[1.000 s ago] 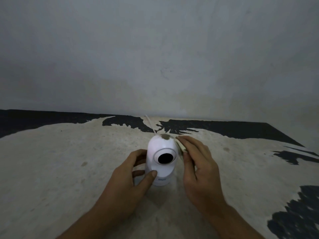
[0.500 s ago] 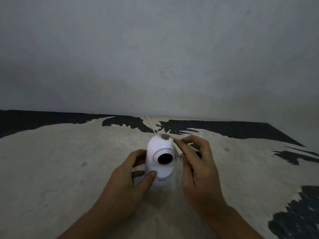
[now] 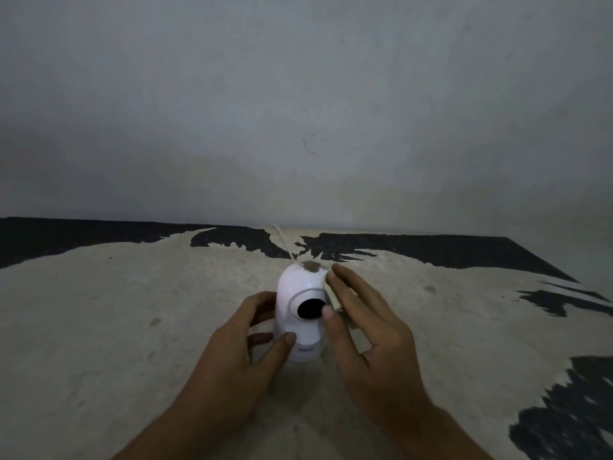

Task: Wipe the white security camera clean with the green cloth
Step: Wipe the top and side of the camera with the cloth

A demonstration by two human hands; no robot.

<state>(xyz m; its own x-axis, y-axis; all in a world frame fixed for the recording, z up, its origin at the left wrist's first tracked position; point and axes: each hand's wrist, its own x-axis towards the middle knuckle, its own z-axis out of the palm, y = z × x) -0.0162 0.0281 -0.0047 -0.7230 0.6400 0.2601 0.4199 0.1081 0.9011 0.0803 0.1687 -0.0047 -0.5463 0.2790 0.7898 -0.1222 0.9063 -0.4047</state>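
From my remote seat I saw a plain grey wall (image 3: 298, 94) filling the whole far half of the view, dim and unevenly lit, with a faint scratch mark (image 3: 311, 144) near its middle. Below it lay the worktop (image 3: 99, 327), a pale, sandy, worn surface whose black coating (image 3: 431, 250) survived only in ragged patches: a long dark band along the far edge where it met the wall, and torn remnants at the right and near right. A few small brownish spots (image 3: 430, 288) dotted the pale area. The light was low and soft, slightly brighter toward the centre.
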